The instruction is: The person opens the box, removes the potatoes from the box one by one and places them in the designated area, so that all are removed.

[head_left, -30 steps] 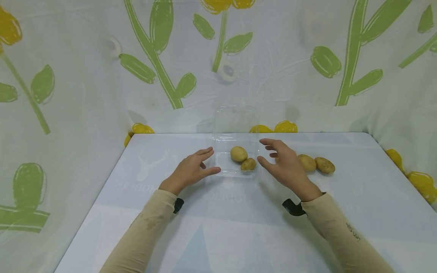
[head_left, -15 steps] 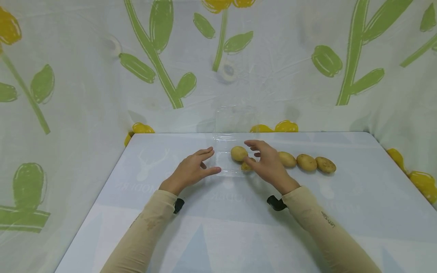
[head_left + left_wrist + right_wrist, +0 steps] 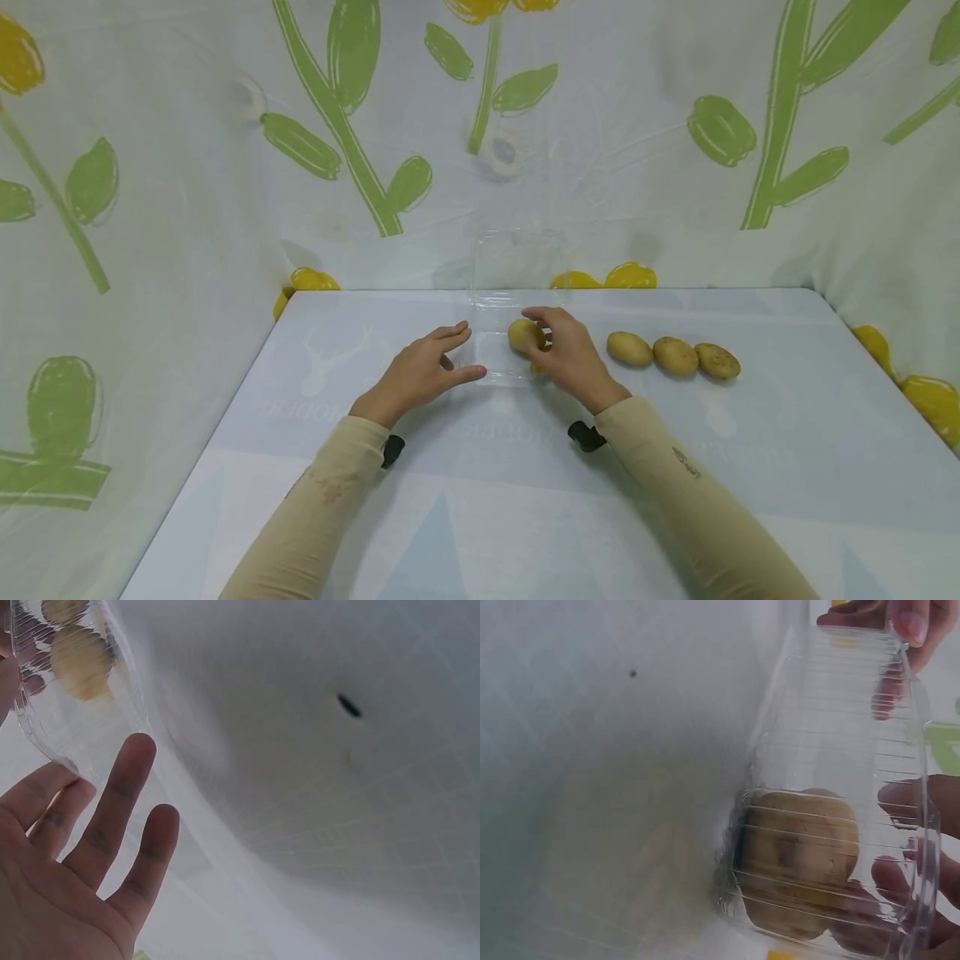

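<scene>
A clear plastic clamshell box (image 3: pixel 491 350) stands mid-table, its hinged lid (image 3: pixel 517 262) raised at the back. Two potatoes lie inside: a rounder one (image 3: pixel 520 335) and a second (image 3: pixel 536 367) mostly hidden by my right hand. That hand (image 3: pixel 573 358) reaches over the box's right side, thumb and fingers spread around the rounder potato. Seen through the ribbed wall in the right wrist view, its fingertips (image 3: pixel 892 796) are near the potatoes (image 3: pixel 799 847). My left hand (image 3: pixel 420 375) stays at the box's left end, fingers extended, fingertips (image 3: pixel 139 750) right by the rim.
Three more potatoes lie in a row right of the box: a near one (image 3: pixel 628 349), a middle one (image 3: pixel 675 356) and a browner one (image 3: pixel 717 361). A white patterned cloth (image 3: pixel 600 167) hangs behind the table (image 3: pixel 450 517).
My right hand has moved left from beside the box to over the potatoes in it, uncovering the row of three potatoes. The left hand has stayed in place.
</scene>
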Demonstrator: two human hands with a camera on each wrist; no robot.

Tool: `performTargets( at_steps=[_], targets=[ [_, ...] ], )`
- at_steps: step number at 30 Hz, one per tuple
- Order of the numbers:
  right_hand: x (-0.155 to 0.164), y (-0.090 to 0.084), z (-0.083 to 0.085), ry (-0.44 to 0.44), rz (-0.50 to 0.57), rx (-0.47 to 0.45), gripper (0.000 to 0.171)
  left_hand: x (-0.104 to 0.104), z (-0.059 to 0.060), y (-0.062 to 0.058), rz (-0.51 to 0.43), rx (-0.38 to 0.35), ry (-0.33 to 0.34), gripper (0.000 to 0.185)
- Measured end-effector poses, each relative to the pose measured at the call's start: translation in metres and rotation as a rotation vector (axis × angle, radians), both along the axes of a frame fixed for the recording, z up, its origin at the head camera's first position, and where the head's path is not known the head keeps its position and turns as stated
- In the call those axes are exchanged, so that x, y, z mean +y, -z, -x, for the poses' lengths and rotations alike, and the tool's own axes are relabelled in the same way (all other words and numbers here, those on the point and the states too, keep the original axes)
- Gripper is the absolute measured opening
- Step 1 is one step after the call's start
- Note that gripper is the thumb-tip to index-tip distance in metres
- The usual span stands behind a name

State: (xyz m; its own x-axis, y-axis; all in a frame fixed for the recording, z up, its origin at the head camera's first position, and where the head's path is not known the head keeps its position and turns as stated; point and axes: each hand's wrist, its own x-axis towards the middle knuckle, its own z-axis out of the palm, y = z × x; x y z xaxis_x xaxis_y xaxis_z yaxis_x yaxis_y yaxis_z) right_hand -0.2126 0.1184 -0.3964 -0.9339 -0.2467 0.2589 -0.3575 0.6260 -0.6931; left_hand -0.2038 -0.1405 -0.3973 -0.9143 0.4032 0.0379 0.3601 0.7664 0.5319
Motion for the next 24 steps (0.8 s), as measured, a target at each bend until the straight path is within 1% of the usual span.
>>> performTargets(
  at_steps=[3, 10, 13, 17, 24],
  targets=[
    [-0.004, 0.0, 0.005, -0.006, -0.049, -0.002, 0.049, 0.0, 0.0, -0.001, 0.001, -0.001, -0.006, 0.084],
    [-0.014, 0.002, 0.015, 0.006, -0.174, -0.076, 0.05, 0.0, 0.0, 0.0, -0.006, -0.011, -0.012, 0.085],
    [-0.017, 0.005, 0.017, -0.001, -0.213, -0.054, 0.046, 0.0, -0.001, 0.0, -0.007, -0.002, -0.013, 0.085],
    [-0.018, 0.008, 0.018, -0.001, -0.222, -0.018, 0.04, 0.0, -0.001, 0.0, -0.004, 0.007, -0.014, 0.084],
    [-0.019, 0.007, 0.016, 0.015, -0.214, -0.053, 0.037, 0.002, -0.003, -0.003, -0.005, -0.001, -0.01, 0.084]
  ],
)
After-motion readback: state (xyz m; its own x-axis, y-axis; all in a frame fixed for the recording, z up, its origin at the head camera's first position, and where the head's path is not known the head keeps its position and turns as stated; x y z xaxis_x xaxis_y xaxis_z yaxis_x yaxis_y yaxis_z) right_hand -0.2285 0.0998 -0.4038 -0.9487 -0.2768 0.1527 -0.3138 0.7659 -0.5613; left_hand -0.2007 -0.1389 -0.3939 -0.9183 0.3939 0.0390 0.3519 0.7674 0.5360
